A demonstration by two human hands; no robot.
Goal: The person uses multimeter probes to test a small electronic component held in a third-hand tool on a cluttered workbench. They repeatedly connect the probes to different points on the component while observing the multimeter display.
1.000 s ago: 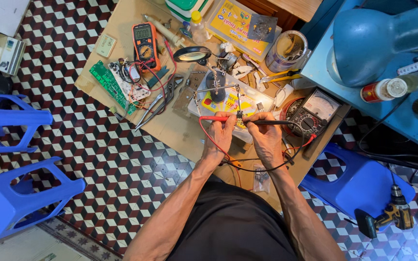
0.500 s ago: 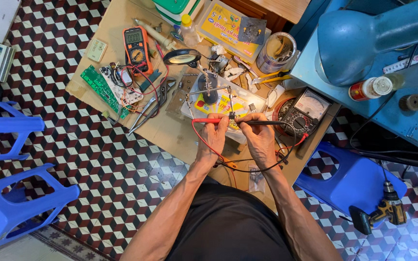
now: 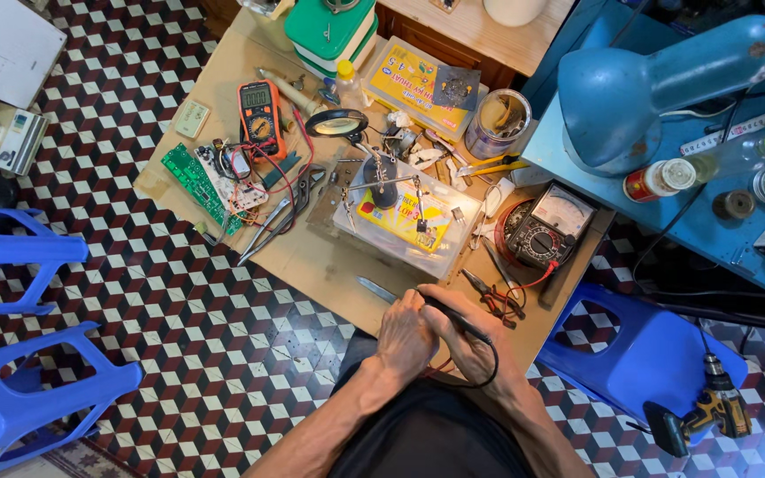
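a low plywood worktable (image 3: 312,257) stands on a floor of dark red, black and white cube-pattern tiles (image 3: 170,336), crowded with electronics clutter.

at its near edge both hands are drawn together, touching. the left hand (image 3: 406,336) is curled shut over the right, and the right hand (image 3: 471,341) is wrapped around a slim black test probe (image 3: 458,320) that runs out past the knuckles with its black lead (image 3: 493,358) looping down below the wrist. whether the left hand grips a probe of its own i cannot tell; a bit of red wire shows under the palms. a second ago the hands were up over the clear plastic box with the yellow card (image 3: 400,221), holding the probes to the work; now they have pulled back to the table edge, off the box, so the probing looks broken off for the moment.

just left of the hands lies a small grey-handled tool (image 3: 375,289); to the right, red-handled pliers (image 3: 493,296). beyond those sits a black analogue meter with a pale dial (image 3: 549,226), its red lead coiled beside it. further out are an orange digital multimeter (image 3: 261,115), a green circuit board (image 3: 192,181) and a round magnifier (image 3: 336,122). a blue desk lamp (image 3: 657,80) hangs over the right, blue plastic stools (image 3: 19,257) stand around, and a yellow cordless drill (image 3: 710,412) rests on the floor.
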